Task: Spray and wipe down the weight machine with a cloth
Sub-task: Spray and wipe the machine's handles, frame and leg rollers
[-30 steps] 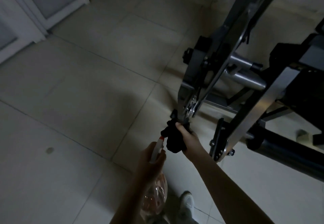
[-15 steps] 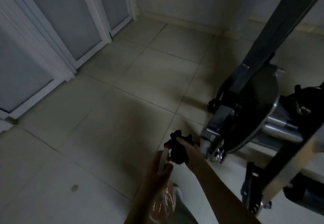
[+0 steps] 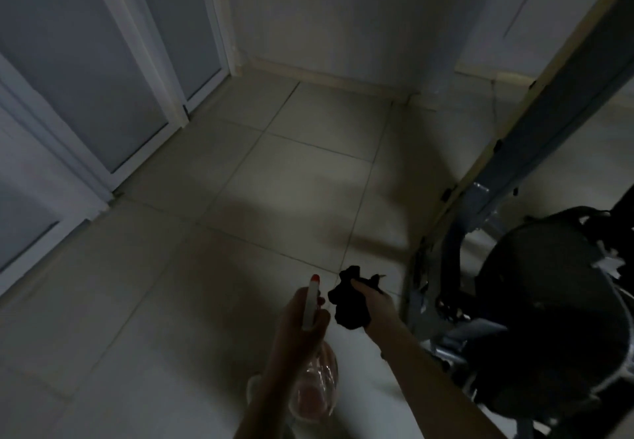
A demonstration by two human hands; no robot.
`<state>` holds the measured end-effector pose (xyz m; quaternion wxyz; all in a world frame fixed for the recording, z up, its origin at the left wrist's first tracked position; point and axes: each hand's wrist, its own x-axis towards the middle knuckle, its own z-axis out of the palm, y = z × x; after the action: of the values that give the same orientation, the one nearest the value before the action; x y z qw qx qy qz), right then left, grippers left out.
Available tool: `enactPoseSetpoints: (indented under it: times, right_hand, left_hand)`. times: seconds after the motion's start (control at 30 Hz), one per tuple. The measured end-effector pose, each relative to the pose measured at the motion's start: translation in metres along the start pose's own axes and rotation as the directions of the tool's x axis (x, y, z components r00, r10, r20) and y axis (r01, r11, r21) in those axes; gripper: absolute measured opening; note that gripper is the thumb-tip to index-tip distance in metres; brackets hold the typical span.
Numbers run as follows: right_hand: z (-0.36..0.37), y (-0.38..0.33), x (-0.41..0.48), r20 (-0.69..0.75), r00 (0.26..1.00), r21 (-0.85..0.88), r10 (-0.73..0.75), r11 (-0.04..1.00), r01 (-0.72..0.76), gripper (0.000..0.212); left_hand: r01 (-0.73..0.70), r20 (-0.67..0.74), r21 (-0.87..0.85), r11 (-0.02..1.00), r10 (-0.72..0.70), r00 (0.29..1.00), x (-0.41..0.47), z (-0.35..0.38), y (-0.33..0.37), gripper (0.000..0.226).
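Seemingly the spray step: both grips are loaded and neither is on the machine.
Your left grip (image 3: 297, 323) curls round the clear plastic spray bottle with a white head and red nozzle (image 3: 310, 304). Your right grip (image 3: 379, 306) clutches the bunched black cloth (image 3: 348, 308) near the dark grey metal weight machine (image 3: 555, 301), apart from it. The bottle's long axis runs away from you, with the nozzle aimed over the floor ahead. Next, I judge, you need to swing it right toward the frame.

Pale tiled floor (image 3: 281, 177) in dim light.
The weight machine (image 3: 549, 318) stands on it at the right; thin dark joints run between the tiles.
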<state>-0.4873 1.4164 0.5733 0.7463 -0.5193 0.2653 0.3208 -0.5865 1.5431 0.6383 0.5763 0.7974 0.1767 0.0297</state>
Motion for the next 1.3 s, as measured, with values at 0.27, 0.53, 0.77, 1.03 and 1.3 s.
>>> enactPoseSetpoints:
  times: [0.27, 0.53, 0.77, 1.03, 1.3]
  right_hand:
    - [0.079, -0.079, 0.050, -0.259, 0.961, 0.150, -0.096, 0.979, 0.139, 0.032]
    - [0.109, -0.172, 0.135, -0.419, 0.902, 0.290, -0.102, 0.927, 0.239, 0.033]
    - [0.131, -0.296, 0.219, -0.475, 0.877, 0.357, -0.069, 0.896, 0.264, 0.040]
    - [0.128, -0.419, 0.314, -0.544, 0.837, 0.355, -0.057, 0.888, 0.291, 0.060]
    - [0.137, -0.544, 0.410, -0.708, 0.706, 0.333, -0.023, 0.870, 0.363, 0.060]
  left_hand:
    - [-0.293, 0.197, 0.201, 0.935, 0.254, 0.947, 0.139, -0.053, 0.026, 0.044]
    - [-0.279, 0.361, 0.177, 0.944, 0.201, 0.911, 0.275, -0.054, 0.063, 0.020]
    - [-0.330, 0.469, 0.135, 0.934, 0.233, 0.852, 0.428, -0.030, 0.116, 0.030]
    - [-0.323, 0.551, 0.095, 0.942, 0.220, 0.805, 0.589, 0.013, 0.163, 0.013]
    - [-0.446, 0.745, 0.093, 0.890, 0.235, 0.624, 0.764, 0.083, 0.197, 0.023]
